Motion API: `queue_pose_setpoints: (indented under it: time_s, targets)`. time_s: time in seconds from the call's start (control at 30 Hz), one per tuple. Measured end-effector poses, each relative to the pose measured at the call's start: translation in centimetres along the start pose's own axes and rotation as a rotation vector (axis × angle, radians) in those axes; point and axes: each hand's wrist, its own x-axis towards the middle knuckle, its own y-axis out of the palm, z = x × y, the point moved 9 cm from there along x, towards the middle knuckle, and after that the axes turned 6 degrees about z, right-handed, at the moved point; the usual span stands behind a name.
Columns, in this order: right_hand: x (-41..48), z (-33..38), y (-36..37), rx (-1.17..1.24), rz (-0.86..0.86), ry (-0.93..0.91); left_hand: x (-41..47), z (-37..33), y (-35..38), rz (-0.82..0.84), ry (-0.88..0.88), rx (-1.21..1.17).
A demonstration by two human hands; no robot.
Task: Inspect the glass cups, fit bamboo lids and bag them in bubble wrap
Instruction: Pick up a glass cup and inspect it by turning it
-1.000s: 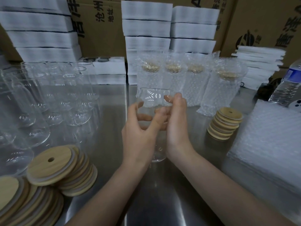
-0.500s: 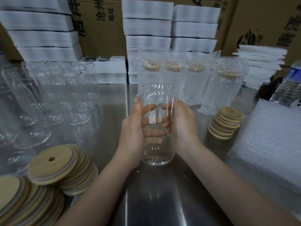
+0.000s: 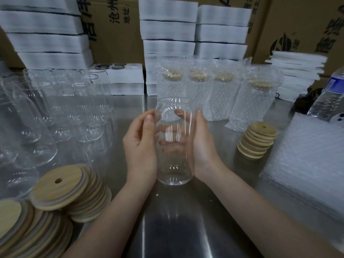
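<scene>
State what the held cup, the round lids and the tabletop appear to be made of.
Held cup: clear, glossy glass by the look; see-through, with sharp highlights. Round lids: pale bamboo or wood, matte, faint grain, with a whitish ring beneath, likely silicone. Tabletop: brushed metal, probably stainless steel; streaky reflections.

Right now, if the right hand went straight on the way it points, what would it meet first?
Likely the bubble-wrapped cups standing beyond the right hand, which holds the glass cup; depth is unclear.

Lid stacks (image 3: 55,202) left, wrapped cups (image 3: 214,90) behind, bubble wrap (image 3: 307,164) right.
</scene>
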Motion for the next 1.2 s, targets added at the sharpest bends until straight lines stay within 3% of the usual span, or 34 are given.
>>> queue_pose_setpoints:
  time_s: [0.17,0.4,0.77,0.93,1.1,1.2]
  targets:
    - [-0.6,1.6,-0.8,-0.158,-0.149,-0.172,-1.8,-0.4,3.4,0.152,0.017,0.157]
    - [-0.8,1.4,-0.8,-0.16,-0.161,-0.152,-1.6,-1.2,2.7,0.129,0.065,0.306]
    - [-0.6,1.0,-3.0,-0.09,-0.272,-0.034,-1.0,0.4,3.0,0.234,-0.141,0.03]
    - [-0.6,1.3,-3.7,-0.063,-0.292,-0.052,-1.3,1.2,4.1,0.351,-0.332,-0.116]
    - [-0.3,2.5,-3.5,-0.188,-0.259,-0.11,-1.6,1.8,4.9,0.41,-0.429,-0.241]
    - [0.0,2.5,-2.9,-0.149,-0.139,-0.08,-1.7,2.1,5.0,0.433,-0.454,-0.248]
